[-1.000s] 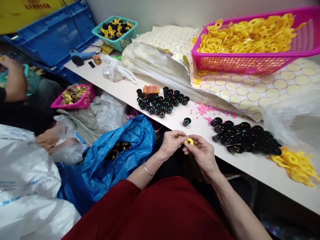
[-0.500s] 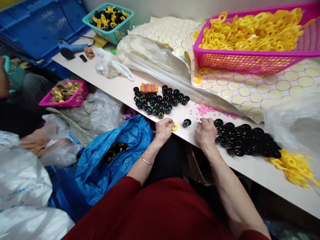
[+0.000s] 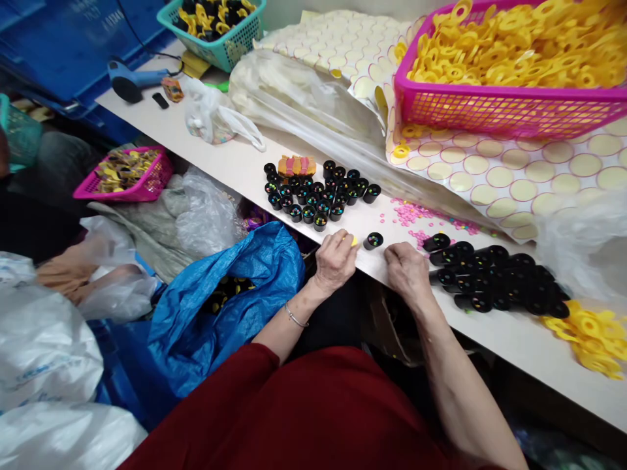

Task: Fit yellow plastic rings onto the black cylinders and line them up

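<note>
Head view: yellow ring (image 3: pixel 351 240) pinched in left hand (image 3: pixel 336 260) at the table's (image 3: pixel 490 326) near edge, just left of a lone upright black cap (image 3: pixel 373 241). Right hand (image 3: pixel 406 271) resting knuckles-up just beside that cap, fingers curled (whether gripping anything, cannot tell). Lying black caps (image 3: pixel 494 279) heaped close to the right; standing caps (image 3: pixel 318 196) farther back; pink basket (image 3: pixel 504 111) of rings beyond.
</note>
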